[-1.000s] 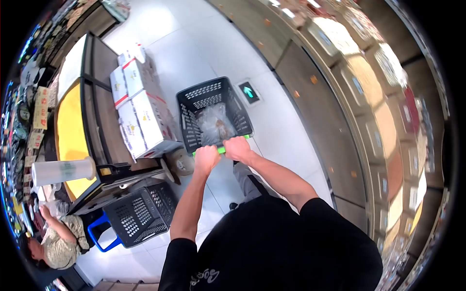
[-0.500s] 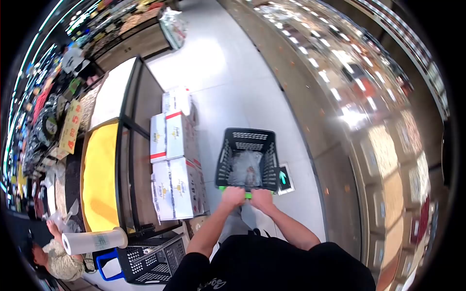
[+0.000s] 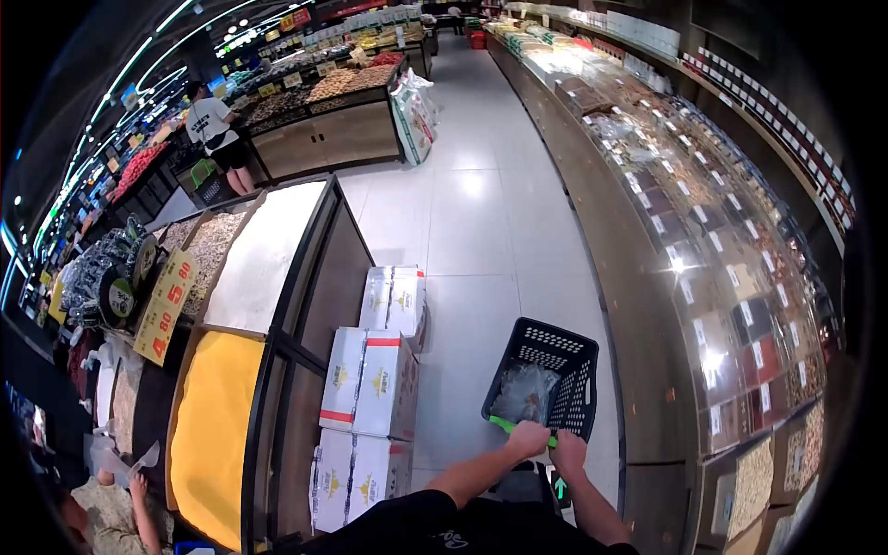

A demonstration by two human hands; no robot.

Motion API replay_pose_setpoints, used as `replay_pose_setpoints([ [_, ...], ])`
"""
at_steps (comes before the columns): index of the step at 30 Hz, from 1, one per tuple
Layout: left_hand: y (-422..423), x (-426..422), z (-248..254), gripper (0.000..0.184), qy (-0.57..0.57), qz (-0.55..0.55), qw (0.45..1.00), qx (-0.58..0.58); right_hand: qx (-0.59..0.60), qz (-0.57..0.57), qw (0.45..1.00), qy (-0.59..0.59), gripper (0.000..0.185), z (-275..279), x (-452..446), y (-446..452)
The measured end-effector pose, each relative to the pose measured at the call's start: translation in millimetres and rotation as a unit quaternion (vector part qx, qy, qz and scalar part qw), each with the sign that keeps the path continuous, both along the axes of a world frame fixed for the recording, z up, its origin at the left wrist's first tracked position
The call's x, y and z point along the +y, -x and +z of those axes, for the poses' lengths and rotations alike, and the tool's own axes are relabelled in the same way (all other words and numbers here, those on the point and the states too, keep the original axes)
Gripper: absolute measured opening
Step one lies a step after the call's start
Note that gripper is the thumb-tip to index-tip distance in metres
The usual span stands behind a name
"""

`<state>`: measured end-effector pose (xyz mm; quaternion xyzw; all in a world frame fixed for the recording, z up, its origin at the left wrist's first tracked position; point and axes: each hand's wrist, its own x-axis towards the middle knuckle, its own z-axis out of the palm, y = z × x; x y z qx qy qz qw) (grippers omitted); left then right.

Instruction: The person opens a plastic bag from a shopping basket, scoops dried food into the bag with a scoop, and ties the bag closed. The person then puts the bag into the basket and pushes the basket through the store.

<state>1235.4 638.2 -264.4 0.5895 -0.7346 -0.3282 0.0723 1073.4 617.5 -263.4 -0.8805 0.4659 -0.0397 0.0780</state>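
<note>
Both my hands are closed round the green handle [image 3: 502, 425] of a black shopping basket [image 3: 580, 375] in front of me. My left hand [image 3: 528, 439] grips the handle near its middle. Close beside it, my right hand [image 3: 568, 451] holds the handle's right part. Inside the basket lies a clear plastic bag [image 3: 525, 392]; its contents are too blurred to name. The basket is turned slightly, its far end leaning toward the right-hand counter.
White cartons [image 3: 370, 384] are stacked along the left bin stand [image 3: 310, 268], which holds yellow grain [image 3: 215, 435]. A long counter of covered bins [image 3: 740, 305] runs along the right. A person [image 3: 211, 129] stands far left; another person [image 3: 116, 509] is at lower left. Tiled aisle floor [image 3: 467, 231] stretches ahead.
My view has tilted up and shows more of the aisle ahead. The basket, still in both hands, now appears lower and farther right, and turned. The blue-handled basket has almost left view.
</note>
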Motion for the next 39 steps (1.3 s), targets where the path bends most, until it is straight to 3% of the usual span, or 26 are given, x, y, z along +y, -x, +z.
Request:
replay_pose_setpoints([
  [2,-8,-38,4,0.011,0.014,0.011,1.000,0.000,0.016,-0.002,1.000,0.010,0.015,-11,-40,-5],
  [4,-19,-80,9,0.012,0.021,0.025,0.999,0.000,0.024,-0.018,0.997,-0.067,0.014,-6,-87,-15],
  [15,-97,-363,-39,0.011,0.069,0.089,0.994,0.012,0.102,0.013,0.990,-0.093,0.023,-22,-402,-100],
  [25,-166,-601,-64,0.009,0.071,0.103,0.989,0.084,0.091,0.015,0.995,-0.047,0.023,-39,-642,-169],
  [29,-206,-687,-60,0.008,0.052,0.112,0.989,0.082,0.048,0.067,0.996,0.014,0.023,-44,-731,-213],
  [39,-301,-866,-70,0.007,0.047,0.124,0.990,0.057,0.110,0.044,0.992,-0.053,0.019,-50,-908,-305],
])
